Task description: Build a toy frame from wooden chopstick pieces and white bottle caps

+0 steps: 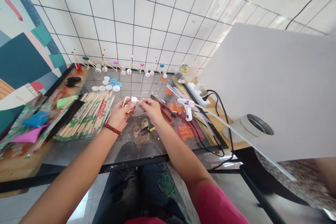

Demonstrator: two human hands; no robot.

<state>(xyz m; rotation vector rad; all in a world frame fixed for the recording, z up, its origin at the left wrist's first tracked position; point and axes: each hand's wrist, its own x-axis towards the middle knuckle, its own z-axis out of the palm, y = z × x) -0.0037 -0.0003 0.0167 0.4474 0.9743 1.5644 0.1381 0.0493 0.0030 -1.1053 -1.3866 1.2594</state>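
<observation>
My left hand (pixel 119 116), with a red bead bracelet at the wrist, grips a small white bottle cap (pixel 134 99) between thumb and fingers. A short pale stick also shows at these fingers. My right hand (pixel 151 109) is pinched at the cap's right side; what lies between its fingertips is too small to name. Under and beside the hands are red-handled pliers (pixel 168 110) and scissors (pixel 147 129) on the glass tabletop. Loose white and blue caps (pixel 112 83) lie just beyond my left hand.
Several stick-and-cap models (pixel 133 65) line the back edge. Wrapped chopsticks (pixel 86 115) and coloured clay packs (pixel 35 119) lie left. Right are a white glue gun (pixel 187 106) with a long glue stick, its black cable (pixel 231 140) and a power strip (pixel 198 92).
</observation>
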